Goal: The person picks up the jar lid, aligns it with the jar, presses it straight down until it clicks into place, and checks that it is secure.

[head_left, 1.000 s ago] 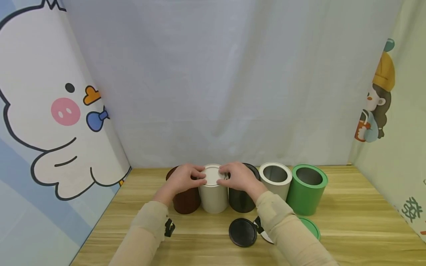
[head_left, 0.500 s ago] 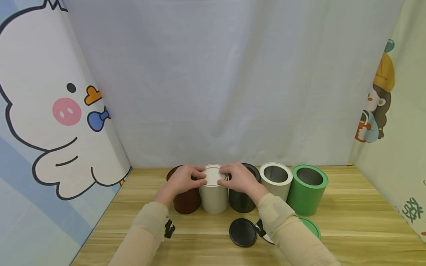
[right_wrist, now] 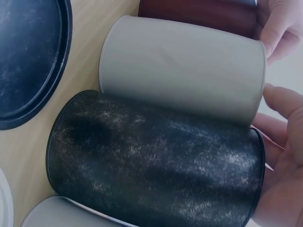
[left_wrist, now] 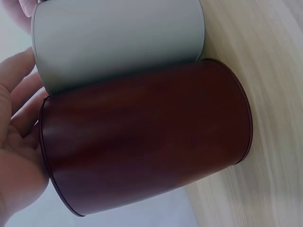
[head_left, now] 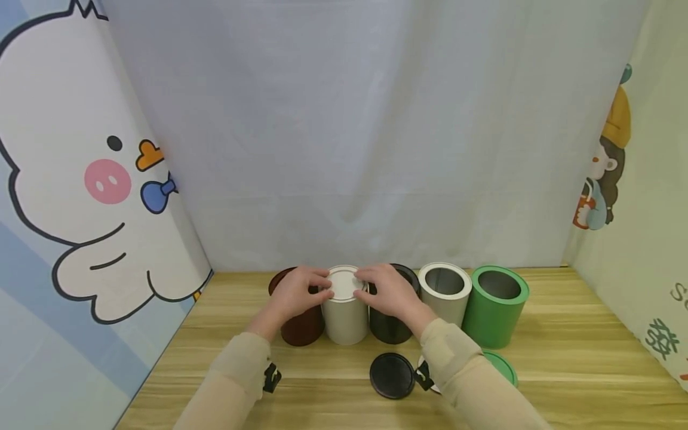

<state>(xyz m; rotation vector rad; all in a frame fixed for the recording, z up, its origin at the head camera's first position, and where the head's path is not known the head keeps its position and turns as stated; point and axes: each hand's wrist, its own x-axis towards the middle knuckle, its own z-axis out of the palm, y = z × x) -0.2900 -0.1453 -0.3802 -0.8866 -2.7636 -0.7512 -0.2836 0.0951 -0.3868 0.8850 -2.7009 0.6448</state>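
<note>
A white can (head_left: 346,322) stands upright with a white lid (head_left: 343,283) on its top. My left hand (head_left: 297,295) reaches over the dark red can (head_left: 303,328), its fingertips and thumb touching the lid's left edge. From the other side, my right hand (head_left: 388,291) rests its fingertips and thumb on the lid's right edge, above the black can (head_left: 389,325). In the left wrist view, the left hand (left_wrist: 19,137) is beside the rims of the dark red and white cans. The right wrist view has the right hand (right_wrist: 281,161) behind the black can's rim.
Farther right in the row stand an uncovered white can (head_left: 454,307) and an uncovered green can (head_left: 493,322). A black lid (head_left: 392,376), a green lid (head_left: 501,367) and a partly hidden white lid lie in front on the wooden table (head_left: 580,370). A grey curtain hangs behind.
Both hands stay at the lid with almost no movement. The wrists and forearms have shifted very slightly; the cans and loose lids keep their places.
</note>
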